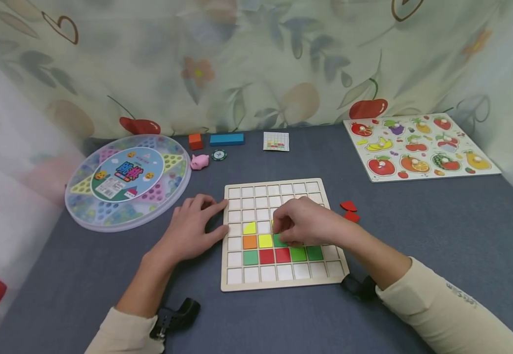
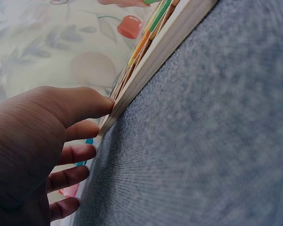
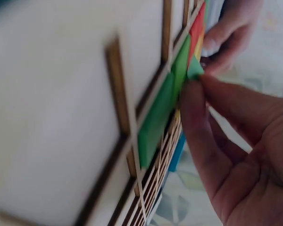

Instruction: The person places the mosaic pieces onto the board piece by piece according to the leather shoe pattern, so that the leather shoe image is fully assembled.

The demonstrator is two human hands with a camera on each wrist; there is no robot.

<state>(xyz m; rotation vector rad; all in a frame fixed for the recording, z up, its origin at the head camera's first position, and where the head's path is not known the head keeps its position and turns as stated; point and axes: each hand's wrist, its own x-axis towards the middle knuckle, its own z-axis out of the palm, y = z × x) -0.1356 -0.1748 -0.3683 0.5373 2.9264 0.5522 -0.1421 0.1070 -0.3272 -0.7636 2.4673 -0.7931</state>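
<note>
A pale wooden grid board [image 1: 283,283] with white cells lies flat on the table. Its left edge is touched by the thumb and index fingertip of my left hand [image 1: 190,232], whose other fingers are loosely bent. Over the board's middle, my right hand [image 1: 307,222] pinches a green tile [image 3: 195,68] between thumb and index finger. Coloured tiles sit in the lower cells: an orange tile [image 1: 249,242], a yellow tile [image 1: 265,241], a yellow piece with a curved side [image 1: 249,228], red tiles [image 1: 267,256] and more green tiles [image 1: 314,253]. My right hand hides some cells.
Two red pieces [image 1: 350,216] lie right of the board. Behind it are a small pattern card [image 1: 276,141], a blue block [image 1: 227,139], an orange block [image 1: 195,141], a pink pig [image 1: 200,162] and a chip [image 1: 219,155]. A round game box [image 1: 172,196] and fruit puzzle [image 1: 362,142] flank these.
</note>
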